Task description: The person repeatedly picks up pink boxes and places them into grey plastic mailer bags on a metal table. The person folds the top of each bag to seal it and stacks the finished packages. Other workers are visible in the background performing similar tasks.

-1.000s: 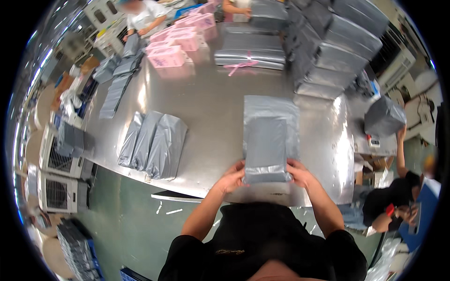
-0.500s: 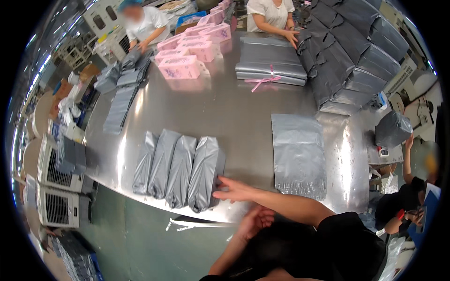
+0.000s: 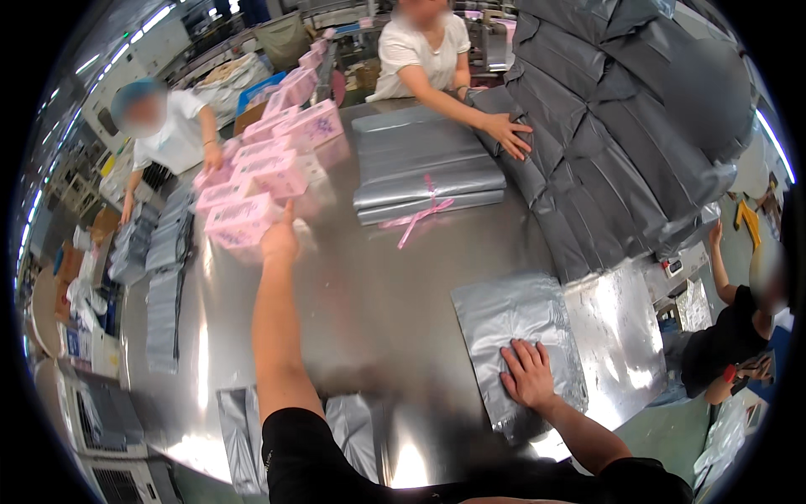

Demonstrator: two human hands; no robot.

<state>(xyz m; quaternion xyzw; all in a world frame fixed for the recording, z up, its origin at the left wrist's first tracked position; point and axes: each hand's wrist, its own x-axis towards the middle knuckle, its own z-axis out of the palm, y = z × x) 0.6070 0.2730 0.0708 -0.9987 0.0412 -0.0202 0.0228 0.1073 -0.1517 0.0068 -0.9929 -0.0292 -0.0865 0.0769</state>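
Observation:
My left hand [image 3: 281,239] reaches far out to the right end of the nearest pink printed pack [image 3: 239,225]. Its index finger stretches forward along that end; the other fingers are partly hidden, and no firm grip shows. My right hand [image 3: 529,374] lies with fingers spread on a flat grey plastic bag [image 3: 487,319] at the right. More pink packs [image 3: 277,172] stand in rows behind the nearest one. Below my left arm, filled grey bags [image 3: 353,433] lie at the near edge, partly covered by my sleeve.
The metal table [image 3: 369,302] shines between my arms. A bundle of grey bags [image 3: 428,155], tied with pink ribbon [image 3: 420,214], lies ahead. Stacked grey parcels [image 3: 588,160] rise at the right, touched by a co-worker's hand [image 3: 506,134]. Another person [image 3: 172,118] stands far left by folded grey bags [image 3: 164,315].
My left hand has gone from near my body out to the pink packs. My right hand has left the filled grey bags and now rests on the flat bag. The view has shifted.

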